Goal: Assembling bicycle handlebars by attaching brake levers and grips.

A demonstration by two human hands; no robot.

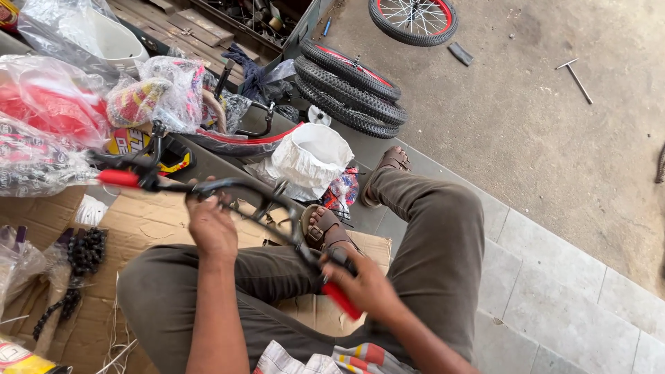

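Between my hands, the handlebar (235,190): left hand (211,225) closed on its middle, right hand (364,284) gripping the red grip (344,301); twisting hard, I might lose it.

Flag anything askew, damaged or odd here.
Nothing looks damaged. The black handlebar sits off any bike, tilted across the lap: left hand at its middle, right hand on the red grip. A T-shaped tool lies loose on the concrete floor.
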